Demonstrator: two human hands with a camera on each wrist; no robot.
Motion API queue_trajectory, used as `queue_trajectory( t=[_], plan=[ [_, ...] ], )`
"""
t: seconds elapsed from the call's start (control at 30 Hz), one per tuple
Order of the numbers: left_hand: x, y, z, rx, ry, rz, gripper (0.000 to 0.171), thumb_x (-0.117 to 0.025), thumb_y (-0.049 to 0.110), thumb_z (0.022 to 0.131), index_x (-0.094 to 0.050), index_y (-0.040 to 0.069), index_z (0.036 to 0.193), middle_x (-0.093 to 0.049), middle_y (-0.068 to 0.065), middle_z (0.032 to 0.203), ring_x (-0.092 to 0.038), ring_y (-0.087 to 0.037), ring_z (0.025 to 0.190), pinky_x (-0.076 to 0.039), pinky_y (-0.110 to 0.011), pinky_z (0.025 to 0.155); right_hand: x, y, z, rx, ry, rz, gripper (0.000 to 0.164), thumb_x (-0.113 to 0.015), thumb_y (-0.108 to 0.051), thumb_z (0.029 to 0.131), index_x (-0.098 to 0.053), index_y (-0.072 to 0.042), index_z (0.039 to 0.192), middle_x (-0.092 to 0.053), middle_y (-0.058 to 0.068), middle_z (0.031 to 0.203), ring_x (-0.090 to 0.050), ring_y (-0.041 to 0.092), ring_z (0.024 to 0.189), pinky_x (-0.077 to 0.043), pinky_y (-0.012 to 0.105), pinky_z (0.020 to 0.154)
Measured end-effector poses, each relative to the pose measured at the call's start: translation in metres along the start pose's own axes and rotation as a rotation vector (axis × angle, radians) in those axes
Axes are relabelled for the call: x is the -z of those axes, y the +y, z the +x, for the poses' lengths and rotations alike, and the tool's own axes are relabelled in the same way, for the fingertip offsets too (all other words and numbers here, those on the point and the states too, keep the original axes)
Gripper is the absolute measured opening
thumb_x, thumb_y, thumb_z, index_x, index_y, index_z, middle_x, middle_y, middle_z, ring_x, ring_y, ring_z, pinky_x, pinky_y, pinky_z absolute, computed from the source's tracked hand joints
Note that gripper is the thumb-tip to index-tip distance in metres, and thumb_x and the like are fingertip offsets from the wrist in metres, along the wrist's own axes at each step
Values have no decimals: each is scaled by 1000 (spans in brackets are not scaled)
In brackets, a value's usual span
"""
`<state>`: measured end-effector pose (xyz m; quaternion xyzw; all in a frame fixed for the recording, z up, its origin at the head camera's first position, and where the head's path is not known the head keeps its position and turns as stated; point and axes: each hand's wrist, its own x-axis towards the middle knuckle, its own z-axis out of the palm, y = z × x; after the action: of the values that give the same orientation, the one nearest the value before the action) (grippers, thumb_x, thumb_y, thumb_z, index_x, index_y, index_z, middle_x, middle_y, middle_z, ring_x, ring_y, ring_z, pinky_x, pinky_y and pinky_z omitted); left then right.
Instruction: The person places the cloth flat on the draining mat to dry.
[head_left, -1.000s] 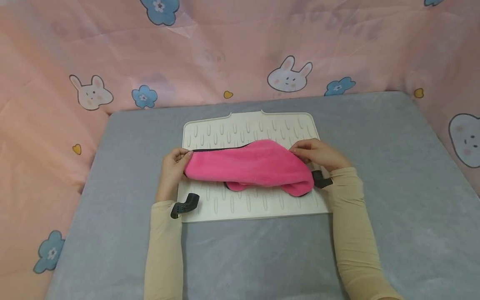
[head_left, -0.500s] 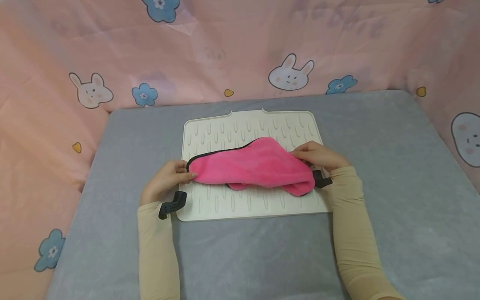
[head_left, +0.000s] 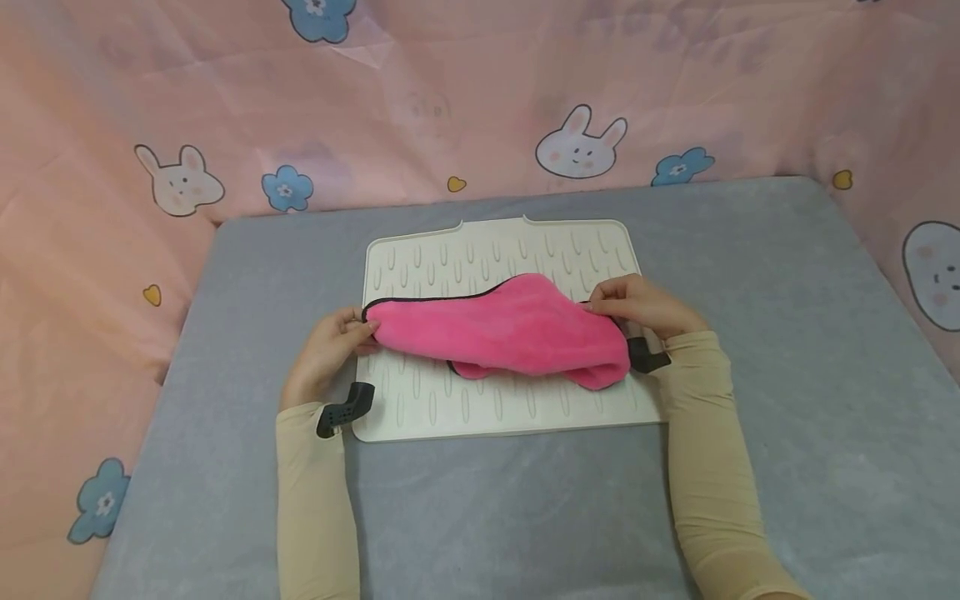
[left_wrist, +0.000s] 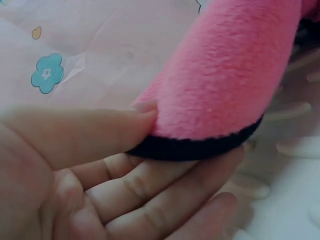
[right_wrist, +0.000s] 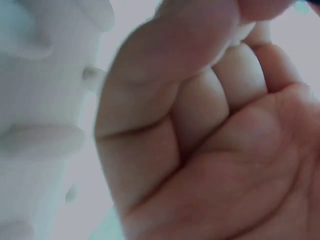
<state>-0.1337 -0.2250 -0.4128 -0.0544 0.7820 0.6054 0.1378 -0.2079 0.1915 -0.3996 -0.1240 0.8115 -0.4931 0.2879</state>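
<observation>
A pink plush cloth point(head_left: 495, 329) with a black bound edge lies folded and bunched across a cream ridged mat point(head_left: 480, 412). At the cloth's left end, my left hand point(head_left: 326, 350) pinches the edge; in the left wrist view the thumb lies on the pink pile and the fingers point(left_wrist: 155, 200) run beneath the black binding. My right hand point(head_left: 645, 304) pinches the cloth's upper right edge between thumb and curled fingers. Seen from the right wrist, the curled right-hand fingers point(right_wrist: 165, 95) fill most of the view, with the cloth largely hidden.
The mat rests on a grey cloth-covered table point(head_left: 510, 517). A pink curtain point(head_left: 420, 108) printed with rabbits and flowers rises behind and on the sides. A black wrist mount point(head_left: 347, 410) sits on the left sleeve, another black mount point(head_left: 647, 357) on the right.
My left hand shifted its hold at the cloth's left end, moving slightly outward, and that end now stretches farther left. The right hand stays at the upper right edge, with its fingers slightly raised.
</observation>
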Motion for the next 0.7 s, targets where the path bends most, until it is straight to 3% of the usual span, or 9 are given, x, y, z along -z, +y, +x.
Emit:
queue_trajectory(
  t=[0.1,0.2,0.5,0.6,0.7],
  plan=[
    [-2,-1,3,-14,34,-82,17,-48,2,98,-47,-13,106,-68,-7,88,-64,-3,74,-54,-24,75,0,1,1,-4,48,0,22,-62,-17,93,-58,2,85,-53,1,69,-51,14,77,-41,28,64],
    [-4,-2,6,-25,64,-114,18,-48,3,98,-47,-13,107,-67,-2,82,-65,-4,71,-55,-25,72,1,1,1,-5,90,-8,22,-65,-18,92,-56,1,87,-51,-1,67,-48,14,65,-40,29,60],
    [-8,-2,8,-9,202,-47,30,-53,12,98,-51,-14,113,-63,4,72,-60,-4,61,-53,-20,62,0,-2,-2,34,184,47,18,-66,-15,91,-56,-1,88,-53,-2,66,-50,11,63,-43,31,60],
    [-9,-2,8,-12,199,-62,30,-53,12,98,-52,-13,113,-63,3,73,-60,-4,61,-53,-21,63,0,-2,-2,38,198,60,16,-67,-15,90,-57,-2,87,-54,-3,67,-50,11,63,-43,30,59],
    [-8,-1,7,-13,146,-38,30,-53,12,98,-52,-14,110,-63,3,74,-60,-4,63,-52,-20,65,1,-2,-2,22,202,50,17,-67,-16,90,-59,-1,87,-55,-4,66,-50,11,63,-43,30,59]
  ],
)
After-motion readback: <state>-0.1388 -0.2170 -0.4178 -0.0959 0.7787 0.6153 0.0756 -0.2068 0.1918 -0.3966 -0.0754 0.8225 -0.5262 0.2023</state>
